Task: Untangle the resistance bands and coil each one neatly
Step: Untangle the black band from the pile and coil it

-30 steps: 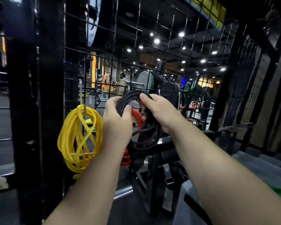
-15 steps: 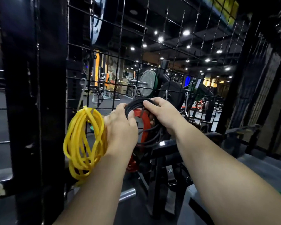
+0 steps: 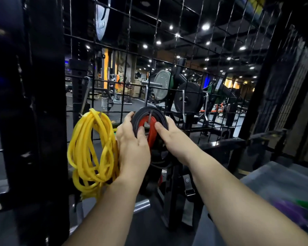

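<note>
One cam, worn on the head. It looked fwd and a bit down, close behind the fingers [image 3: 141, 134], wire wall [image 3: 127, 44] just past them.

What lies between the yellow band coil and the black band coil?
The left hand lies there, gripping the black band coil, as the head view shows.

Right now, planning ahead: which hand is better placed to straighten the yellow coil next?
Likely the left hand: it holds the black coil right beside the yellow coil; the right hand grips the black coil's far side.

Thin coil [image 3: 89, 139] L of thick coil [image 3: 159, 113]
</note>
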The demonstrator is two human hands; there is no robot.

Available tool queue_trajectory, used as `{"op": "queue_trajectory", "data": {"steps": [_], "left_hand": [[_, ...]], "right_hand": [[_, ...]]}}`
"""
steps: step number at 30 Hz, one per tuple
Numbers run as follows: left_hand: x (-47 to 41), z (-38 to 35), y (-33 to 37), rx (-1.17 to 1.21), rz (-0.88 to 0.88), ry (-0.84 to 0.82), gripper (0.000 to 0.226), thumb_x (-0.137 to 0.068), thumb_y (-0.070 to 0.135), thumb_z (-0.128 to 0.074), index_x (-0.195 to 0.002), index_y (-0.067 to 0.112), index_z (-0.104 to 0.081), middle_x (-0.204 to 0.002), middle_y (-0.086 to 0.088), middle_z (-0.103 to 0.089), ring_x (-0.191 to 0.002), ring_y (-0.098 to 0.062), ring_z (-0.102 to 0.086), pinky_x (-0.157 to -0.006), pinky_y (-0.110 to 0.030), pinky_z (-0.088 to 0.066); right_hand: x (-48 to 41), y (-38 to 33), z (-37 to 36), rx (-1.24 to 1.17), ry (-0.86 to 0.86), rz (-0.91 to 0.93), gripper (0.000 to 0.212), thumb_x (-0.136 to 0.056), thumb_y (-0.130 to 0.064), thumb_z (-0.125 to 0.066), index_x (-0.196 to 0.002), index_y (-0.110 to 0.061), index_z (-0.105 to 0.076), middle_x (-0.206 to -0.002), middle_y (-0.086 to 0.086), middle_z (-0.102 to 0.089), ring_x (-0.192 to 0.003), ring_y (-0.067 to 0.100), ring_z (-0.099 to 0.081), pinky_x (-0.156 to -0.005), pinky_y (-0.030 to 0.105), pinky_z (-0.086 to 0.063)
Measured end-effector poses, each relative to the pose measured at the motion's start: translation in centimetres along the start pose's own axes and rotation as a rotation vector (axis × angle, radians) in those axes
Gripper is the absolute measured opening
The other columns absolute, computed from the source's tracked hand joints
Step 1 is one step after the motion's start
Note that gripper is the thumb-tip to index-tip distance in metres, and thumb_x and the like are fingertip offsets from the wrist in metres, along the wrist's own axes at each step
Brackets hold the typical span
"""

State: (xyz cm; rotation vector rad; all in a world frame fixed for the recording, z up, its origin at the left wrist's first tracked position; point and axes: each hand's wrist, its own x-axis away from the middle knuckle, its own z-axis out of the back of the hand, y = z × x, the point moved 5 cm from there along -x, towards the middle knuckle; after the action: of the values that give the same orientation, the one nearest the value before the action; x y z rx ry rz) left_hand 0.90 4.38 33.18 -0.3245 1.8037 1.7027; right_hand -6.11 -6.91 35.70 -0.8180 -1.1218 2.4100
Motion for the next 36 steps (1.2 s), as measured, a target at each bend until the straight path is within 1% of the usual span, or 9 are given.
{"op": "queue_trajectory", "data": {"steps": [2,6,10,13,16,20,25,30,36], "left_hand": [[0.5,0.0,-0.6,0.049,0.028,-0.010,0.046,-0.100,0.025,-0.043,-0.145,0.026,-0.031,-0.143,0.002,-0.031,-0.119,-0.001,-0.028,-0.095,-0.012,-0.022],[2.6,-0.5,-1.6,0.024,0.026,0.003,0.053,-0.099,0.028,-0.045,-0.147,0.016,-0.026,-0.136,0.008,-0.027,-0.109,0.014,-0.016,-0.091,0.002,-0.013],[4.2,-0.9,-2.7,0.003,0.014,0.051,0.058,-0.099,0.037,-0.043,-0.148,0.012,-0.025,-0.145,-0.006,-0.029,-0.133,-0.011,-0.024,-0.109,-0.025,-0.020],[5.1,-1.2,-3.0,-0.014,0.028,0.053,0.062,-0.099,0.041,-0.040,-0.150,0.012,-0.020,-0.150,-0.007,-0.022,-0.136,-0.010,-0.017,-0.108,-0.024,-0.011],[5.9,-1.2,-3.1,-0.034,0.031,0.068,0.069,-0.094,0.047,-0.035,-0.150,0.010,-0.019,-0.152,-0.012,-0.020,-0.139,-0.013,-0.014,-0.107,-0.024,-0.008],[6.4,-1.3,-3.7,0.009,0.055,0.098,0.072,-0.090,0.053,-0.035,-0.146,0.009,-0.028,-0.145,-0.012,-0.035,-0.137,-0.020,-0.023,-0.115,-0.036,-0.017],[8.4,-1.4,-5.2,0.110,0.151,0.128,0.048,-0.087,0.065,-0.038,-0.114,0.026,-0.032,-0.113,0.001,-0.040,-0.109,-0.024,-0.045,-0.095,-0.041,-0.041],[10.8,-2.7,-7.0,0.133,0.297,0.152,0.040,-0.090,0.048,-0.039,-0.099,0.008,-0.036,-0.095,-0.011,-0.043,-0.085,-0.024,-0.045,-0.065,-0.009,-0.034],[14.2,-5.6,-7.6,0.221,0.637,-0.046,0.047,-0.096,0.056,-0.029,-0.113,0.013,-0.030,-0.107,-0.015,-0.050,-0.092,-0.026,-0.048,-0.077,-0.035,-0.034]], "right_hand": [[0.1,0.4,0.1,-0.064,0.013,-0.033,0.038,-0.100,-0.046,-0.045,-0.136,-0.034,-0.044,-0.120,-0.009,-0.063,-0.110,0.010,-0.058,-0.087,0.024,-0.044],[1.4,2.0,-0.1,-0.093,0.066,-0.089,0.040,-0.097,-0.047,-0.051,-0.133,-0.032,-0.047,-0.120,-0.006,-0.065,-0.111,0.013,-0.060,-0.100,0.034,-0.045],[3.7,3.0,-1.4,-0.131,0.136,-0.104,0.048,-0.098,-0.051,-0.045,-0.138,-0.025,-0.044,-0.130,-0.008,-0.058,-0.124,0.012,-0.050,-0.098,0.027,-0.037],[4.7,3.8,-2.3,-0.155,0.167,-0.143,0.063,-0.098,-0.055,-0.039,-0.150,-0.021,-0.029,-0.145,-0.007,-0.041,-0.136,0.012,-0.035,-0.110,0.029,-0.029],[5.3,3.7,-2.7,-0.146,0.171,-0.132,0.064,-0.098,-0.056,-0.034,-0.149,-0.018,-0.030,-0.146,-0.001,-0.044,-0.139,0.020,-0.036,-0.115,0.034,-0.028],[6.1,3.4,-2.5,-0.123,0.158,-0.110,0.056,-0.103,-0.043,-0.032,-0.150,-0.013,-0.026,-0.148,0.002,-0.040,-0.139,0.014,-0.031,-0.096,0.012,-0.020],[6.8,3.8,-3.2,-0.106,0.162,-0.120,0.068,-0.098,-0.056,-0.033,-0.153,-0.017,-0.022,-0.156,0.004,-0.031,-0.143,0.016,-0.027,-0.118,0.035,-0.021],[8.0,4.5,-3.4,-0.046,0.135,-0.148,0.068,-0.098,-0.057,-0.028,-0.153,-0.018,-0.021,-0.158,0.004,-0.022,-0.145,0.019,-0.023,-0.117,0.034,-0.019],[9.9,6.8,-2.3,0.003,0.164,-0.165,0.051,-0.102,-0.048,-0.029,-0.146,-0.021,-0.034,-0.149,0.006,-0.035,-0.136,0.019,-0.033,-0.110,0.029,-0.024]]}}
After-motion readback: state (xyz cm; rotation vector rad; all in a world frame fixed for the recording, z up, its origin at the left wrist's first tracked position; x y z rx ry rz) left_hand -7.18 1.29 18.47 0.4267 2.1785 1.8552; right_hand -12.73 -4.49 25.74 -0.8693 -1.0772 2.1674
